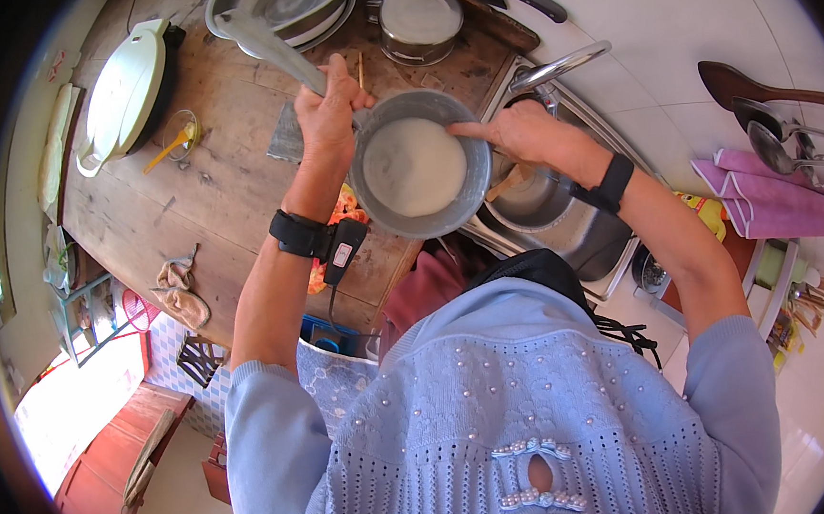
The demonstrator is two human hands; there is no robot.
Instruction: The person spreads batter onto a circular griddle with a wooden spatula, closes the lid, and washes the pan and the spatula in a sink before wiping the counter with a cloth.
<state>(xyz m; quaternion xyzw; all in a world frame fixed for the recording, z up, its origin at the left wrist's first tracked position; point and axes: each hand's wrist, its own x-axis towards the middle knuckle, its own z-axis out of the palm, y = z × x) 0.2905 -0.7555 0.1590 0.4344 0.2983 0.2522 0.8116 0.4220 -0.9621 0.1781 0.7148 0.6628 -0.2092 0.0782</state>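
Observation:
My left hand (329, 112) is closed around the handle of a grey metal saucepan (478, 181), which is raised over the edge between the wooden counter and the sink. White, milky liquid (416, 167) lies in the pan's bottom. My right hand (521, 133) reaches over the far rim side, its index finger pointing into the pan near the inner wall. Beneath that hand, a metal pot (534, 205) with a wooden utensil (510, 180) in it sits in the steel sink (599, 262).
Stacked metal basins (287, 8), a lidded pot (420, 16) and a white electric griddle (125, 94) stand on the counter (221, 191). A crumpled cloth (182, 294) and a small bowl with a yellow spoon (178, 141) lie there too. The faucet (560, 67) arches beside my right hand.

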